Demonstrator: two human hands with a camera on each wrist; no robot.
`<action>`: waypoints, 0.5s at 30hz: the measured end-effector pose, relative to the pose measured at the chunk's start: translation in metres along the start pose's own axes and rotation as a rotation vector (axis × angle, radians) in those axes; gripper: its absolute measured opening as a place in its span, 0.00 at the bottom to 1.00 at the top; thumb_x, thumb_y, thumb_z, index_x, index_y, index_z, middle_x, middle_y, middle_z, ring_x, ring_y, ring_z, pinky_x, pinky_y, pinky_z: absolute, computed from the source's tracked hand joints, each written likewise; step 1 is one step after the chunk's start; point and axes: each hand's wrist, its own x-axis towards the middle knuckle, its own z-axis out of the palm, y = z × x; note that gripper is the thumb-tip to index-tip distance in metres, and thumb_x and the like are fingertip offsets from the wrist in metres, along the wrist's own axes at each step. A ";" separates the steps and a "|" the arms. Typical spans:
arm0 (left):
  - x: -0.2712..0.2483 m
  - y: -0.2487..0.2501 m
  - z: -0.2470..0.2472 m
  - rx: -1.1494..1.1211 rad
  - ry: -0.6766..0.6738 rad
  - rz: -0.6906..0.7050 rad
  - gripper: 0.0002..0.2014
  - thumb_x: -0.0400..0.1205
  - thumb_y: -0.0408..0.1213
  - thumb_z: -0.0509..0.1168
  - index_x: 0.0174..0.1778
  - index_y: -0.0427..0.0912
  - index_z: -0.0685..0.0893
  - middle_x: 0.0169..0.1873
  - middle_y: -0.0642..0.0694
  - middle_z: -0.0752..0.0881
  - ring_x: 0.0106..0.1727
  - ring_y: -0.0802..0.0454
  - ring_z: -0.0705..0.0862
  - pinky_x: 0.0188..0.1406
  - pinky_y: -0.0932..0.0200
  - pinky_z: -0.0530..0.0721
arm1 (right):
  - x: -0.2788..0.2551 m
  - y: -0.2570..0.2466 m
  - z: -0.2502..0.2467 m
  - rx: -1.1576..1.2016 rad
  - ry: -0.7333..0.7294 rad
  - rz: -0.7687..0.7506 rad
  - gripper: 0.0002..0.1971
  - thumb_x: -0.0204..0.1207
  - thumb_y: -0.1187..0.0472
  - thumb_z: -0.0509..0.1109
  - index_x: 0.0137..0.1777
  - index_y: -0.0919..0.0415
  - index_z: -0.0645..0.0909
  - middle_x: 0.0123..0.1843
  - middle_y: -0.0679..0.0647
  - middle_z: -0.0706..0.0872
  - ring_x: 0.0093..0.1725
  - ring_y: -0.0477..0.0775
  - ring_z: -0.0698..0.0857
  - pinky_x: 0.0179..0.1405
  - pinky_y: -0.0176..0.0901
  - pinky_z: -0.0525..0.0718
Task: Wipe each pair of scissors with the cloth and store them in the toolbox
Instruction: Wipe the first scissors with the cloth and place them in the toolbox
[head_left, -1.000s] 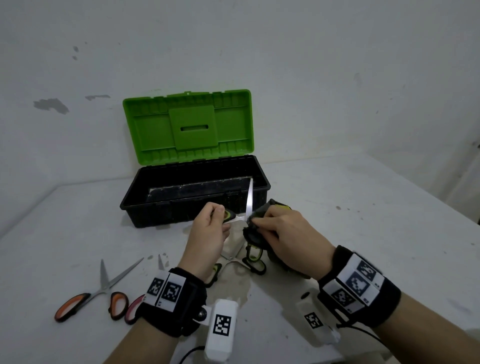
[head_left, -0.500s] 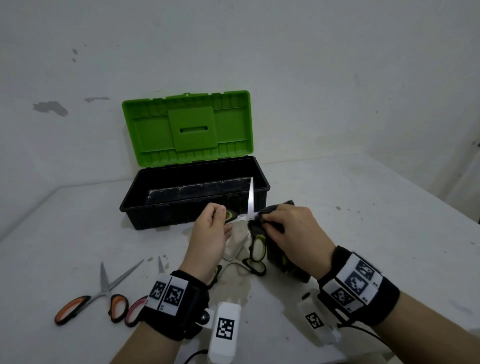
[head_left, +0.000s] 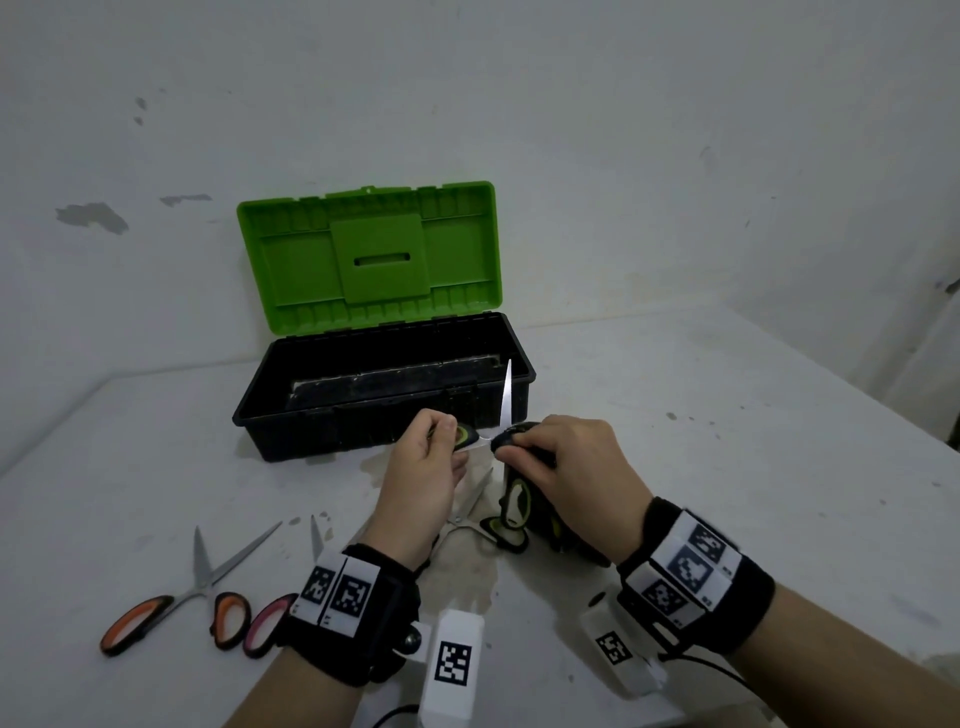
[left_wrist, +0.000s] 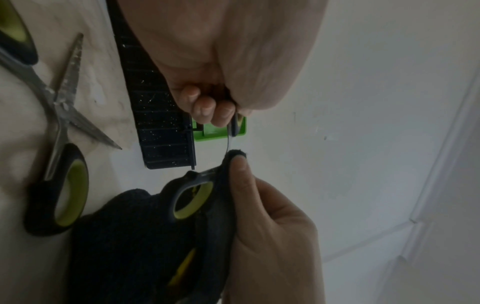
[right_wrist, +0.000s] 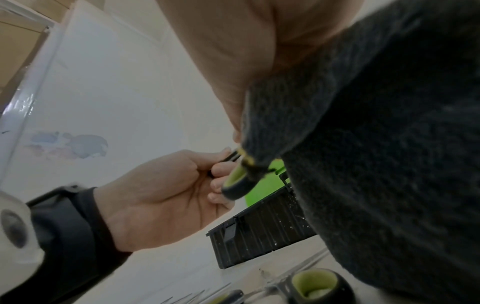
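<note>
Now right hand (head_left: 566, 462) slid cloth (head_left: 511, 441) nearer scissors (head_left: 505, 410) pivot; left hand (head_left: 426, 467) unchanged.

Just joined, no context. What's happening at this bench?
A person is wiping green-handled scissors. The left hand grips one handle; the right hand pinches the dark cloth near the pivot, one blade pointing up. The toolbox stands open behind. On the table lie another green-handled pair, an orange-handled pair and a pink-handled one.
</note>
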 end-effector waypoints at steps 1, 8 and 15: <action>-0.001 0.000 0.001 0.001 -0.009 0.002 0.14 0.91 0.39 0.55 0.40 0.41 0.74 0.30 0.51 0.70 0.29 0.60 0.71 0.29 0.69 0.75 | 0.001 0.000 0.000 -0.006 -0.002 0.015 0.11 0.77 0.51 0.75 0.42 0.58 0.91 0.36 0.50 0.88 0.36 0.48 0.84 0.39 0.38 0.79; 0.002 -0.007 -0.005 0.043 0.021 0.030 0.14 0.91 0.40 0.54 0.41 0.43 0.75 0.30 0.56 0.72 0.30 0.63 0.74 0.33 0.68 0.76 | 0.009 0.017 -0.015 -0.010 0.064 0.176 0.09 0.77 0.52 0.74 0.42 0.57 0.90 0.36 0.47 0.90 0.35 0.45 0.83 0.35 0.24 0.74; 0.002 -0.004 0.001 0.073 -0.013 0.060 0.14 0.91 0.40 0.55 0.40 0.43 0.75 0.29 0.55 0.71 0.31 0.60 0.72 0.34 0.64 0.76 | 0.002 -0.001 -0.009 0.023 -0.010 -0.077 0.04 0.73 0.57 0.78 0.44 0.56 0.92 0.38 0.49 0.89 0.37 0.45 0.84 0.41 0.26 0.77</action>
